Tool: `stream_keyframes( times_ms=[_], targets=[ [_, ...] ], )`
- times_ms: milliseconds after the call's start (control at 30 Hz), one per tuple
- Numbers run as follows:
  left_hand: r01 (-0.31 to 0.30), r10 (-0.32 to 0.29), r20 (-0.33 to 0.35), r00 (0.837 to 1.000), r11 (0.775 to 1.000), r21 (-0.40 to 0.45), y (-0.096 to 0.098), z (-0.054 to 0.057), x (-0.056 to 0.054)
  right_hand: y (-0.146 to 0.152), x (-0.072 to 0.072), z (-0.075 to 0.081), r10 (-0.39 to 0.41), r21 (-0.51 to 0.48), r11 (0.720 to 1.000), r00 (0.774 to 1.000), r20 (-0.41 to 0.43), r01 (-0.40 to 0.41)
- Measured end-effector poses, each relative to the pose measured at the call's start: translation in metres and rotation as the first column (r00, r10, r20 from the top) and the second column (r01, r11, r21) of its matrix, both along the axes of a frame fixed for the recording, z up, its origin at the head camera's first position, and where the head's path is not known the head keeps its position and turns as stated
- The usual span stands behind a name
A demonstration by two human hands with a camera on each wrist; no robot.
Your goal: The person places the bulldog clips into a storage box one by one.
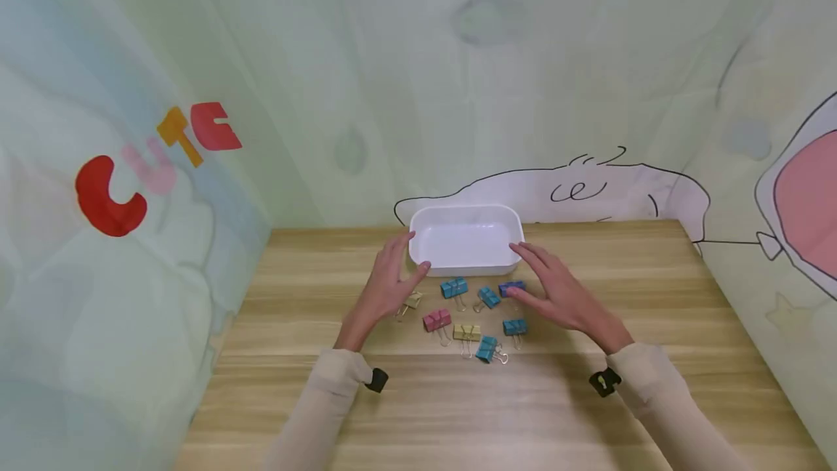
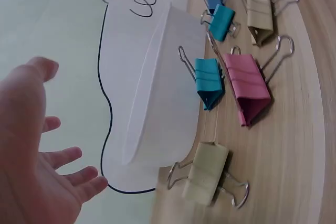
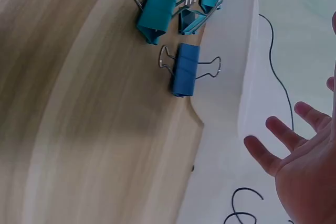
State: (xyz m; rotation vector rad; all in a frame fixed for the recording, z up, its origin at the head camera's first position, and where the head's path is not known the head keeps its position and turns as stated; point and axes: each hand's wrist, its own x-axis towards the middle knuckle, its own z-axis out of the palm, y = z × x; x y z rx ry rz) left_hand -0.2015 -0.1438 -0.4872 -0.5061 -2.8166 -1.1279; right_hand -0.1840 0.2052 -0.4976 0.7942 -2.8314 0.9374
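Pale sleeves fill the lower foreground, with a black device at each wrist. Both hands hold nothing: the left hand and right hand are wide, fingers loosely parted, at either end of a white tray. Whether fingertips touch its rim cannot be told. The tray sits at the far side of a wood-grain bench; it is probably light, stiff plastic, smooth enough to slide, and its two short ends, under the rim, seem the best hold. In front of it lie eight clips: one pink, two yellow, five blue, with one yellow just beside the left hand. They look light, springy and hard to damage; a pinch across the coloured body should be surer than the thin wire loops, which may swing. Behind hangs cartoon-printed cloth.
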Motion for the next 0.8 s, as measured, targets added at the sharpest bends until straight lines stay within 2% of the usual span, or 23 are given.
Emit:
stream_keyframes(
  times_ms=[67,133,233,333,467,600,800],
  targets=[
    [-0.029,0.027,0.018,0.999,0.994,0.105,0.0,-0.006,-0.002,0.002,0.001,-0.005,-0.017,-0.044,0.999,1.0,0.02,0.018],
    [-0.061,0.053,0.043,0.998,0.974,0.217,0.001,-0.011,-0.004,0.003,0.002,-0.011,-0.03,-0.081,0.996,0.999,0.036,0.033],
    [-0.129,0.1,0.097,0.99,0.92,0.37,0.003,-0.02,-0.008,0.005,0.002,-0.019,-0.046,-0.116,0.992,0.998,0.049,0.051],
    [-0.2,0.146,0.151,0.978,0.864,0.462,0.006,-0.027,-0.012,0.007,0.003,-0.028,-0.05,-0.143,0.988,0.997,0.053,0.057],
    [-0.29,0.212,0.208,0.955,0.814,0.504,0.01,-0.037,-0.018,0.008,0.004,-0.039,-0.045,-0.162,0.986,0.998,0.044,0.051],
    [-0.365,0.267,0.256,0.929,0.768,0.526,0.012,-0.042,-0.023,0.007,0.003,-0.049,-0.037,-0.176,0.983,0.999,0.031,0.042],
    [-0.446,0.303,0.336,0.892,0.714,0.54,0.016,-0.049,-0.03,0.004,-0.001,-0.058,-0.023,-0.189,0.982,1.0,0.007,0.024]
  ],
)
